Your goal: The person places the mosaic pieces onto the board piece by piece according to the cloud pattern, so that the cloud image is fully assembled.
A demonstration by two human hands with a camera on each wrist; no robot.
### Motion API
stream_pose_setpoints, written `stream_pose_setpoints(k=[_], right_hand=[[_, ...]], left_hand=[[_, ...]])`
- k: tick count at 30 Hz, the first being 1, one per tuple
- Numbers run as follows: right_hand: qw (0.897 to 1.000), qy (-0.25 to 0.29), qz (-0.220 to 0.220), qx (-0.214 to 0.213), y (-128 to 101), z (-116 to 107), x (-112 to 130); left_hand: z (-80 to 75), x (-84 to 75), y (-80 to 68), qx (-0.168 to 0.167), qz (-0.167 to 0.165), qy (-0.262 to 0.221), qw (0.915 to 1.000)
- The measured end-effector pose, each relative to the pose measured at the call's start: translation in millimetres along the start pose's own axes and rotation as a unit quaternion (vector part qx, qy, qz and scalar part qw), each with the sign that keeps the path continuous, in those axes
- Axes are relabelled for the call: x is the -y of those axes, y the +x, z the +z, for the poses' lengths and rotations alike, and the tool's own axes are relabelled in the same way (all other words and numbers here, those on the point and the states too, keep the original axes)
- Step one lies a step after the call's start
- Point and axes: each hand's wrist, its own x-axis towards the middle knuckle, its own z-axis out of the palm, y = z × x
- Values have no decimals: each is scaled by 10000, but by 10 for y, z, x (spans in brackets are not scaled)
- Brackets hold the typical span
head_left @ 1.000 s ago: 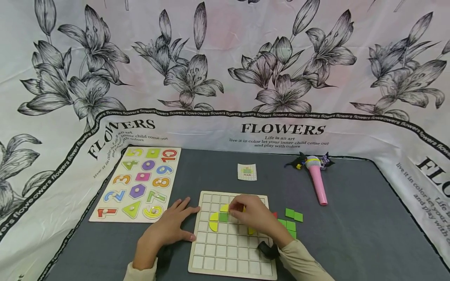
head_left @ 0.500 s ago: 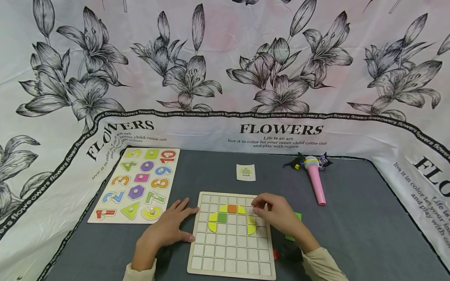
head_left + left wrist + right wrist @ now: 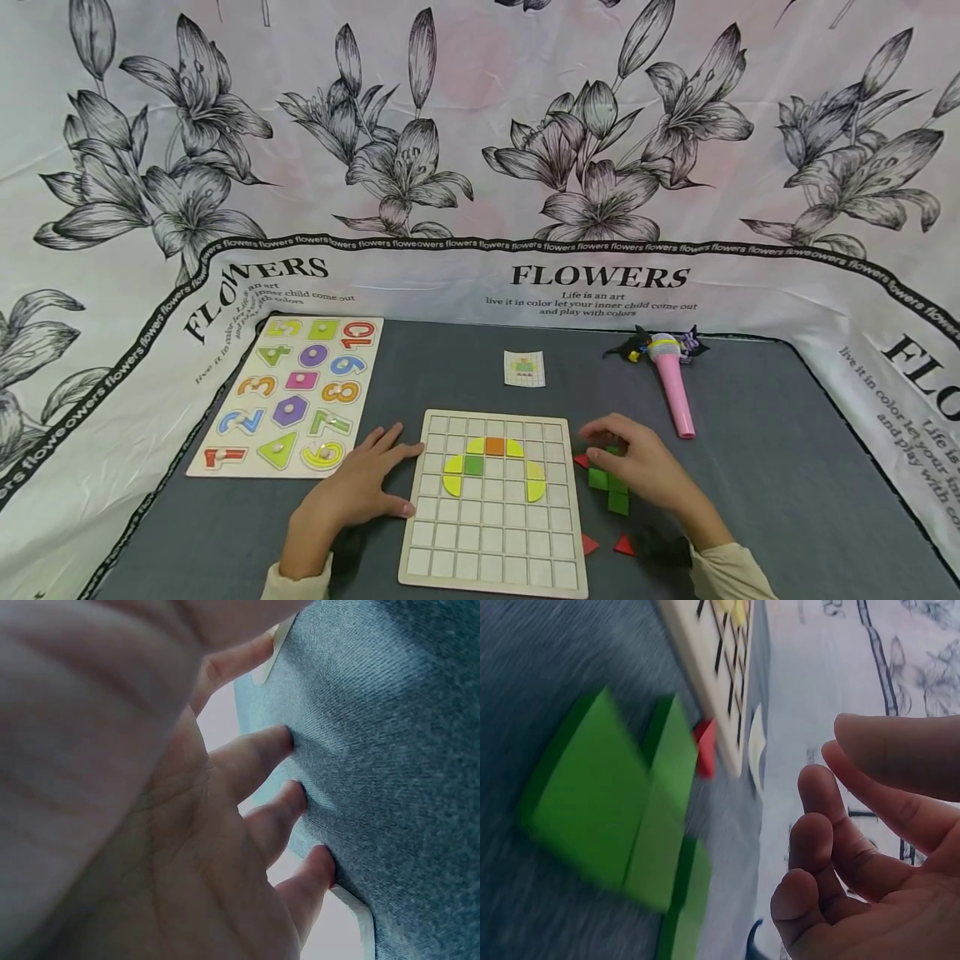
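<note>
My left hand (image 3: 364, 481) is spread beside the pale gridded board (image 3: 480, 542), thumb and index finger touching its left edge; in the left wrist view its fingertips (image 3: 281, 739) meet the grey cloth. An orange square (image 3: 495, 447), a green square (image 3: 474, 465) and several yellow quarter-round pieces (image 3: 536, 482) lie in the board's cells. Right of the board, my right hand (image 3: 637, 458) hovers above loose green squares (image 3: 618, 503), partly hiding them. Its fingers are loosely bent with nothing between them, as the right wrist view confirms; green pieces (image 3: 592, 802) lie below.
Red triangles (image 3: 624, 545) lie near the board's right edge. A small pattern card (image 3: 523, 368) lies beyond the board. A number puzzle board (image 3: 288, 400) stands at the left. A pink toy microphone (image 3: 677, 396) lies at the back right, before a flower-printed cloth (image 3: 480, 192).
My right hand has moved right, from over the board to above the loose green squares. The orange square and the red triangles have come into view. My left hand stays in place.
</note>
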Motion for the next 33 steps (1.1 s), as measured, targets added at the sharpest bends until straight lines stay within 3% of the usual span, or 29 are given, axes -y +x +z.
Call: stream_pose_setpoints(k=[5, 17, 33], right_hand=[[9997, -121, -101, -160, -78, -78, -121], [9966, -720, 176, -368, -178, -161, -296], [9923, -1221, 187, -21, -124, -103, -369]], left_hand=[[3, 5, -1, -3, 31, -18, 10000], [0, 16, 15, 14, -38, 55, 10000], [-1, -3, 10, 19, 4, 34, 10000]])
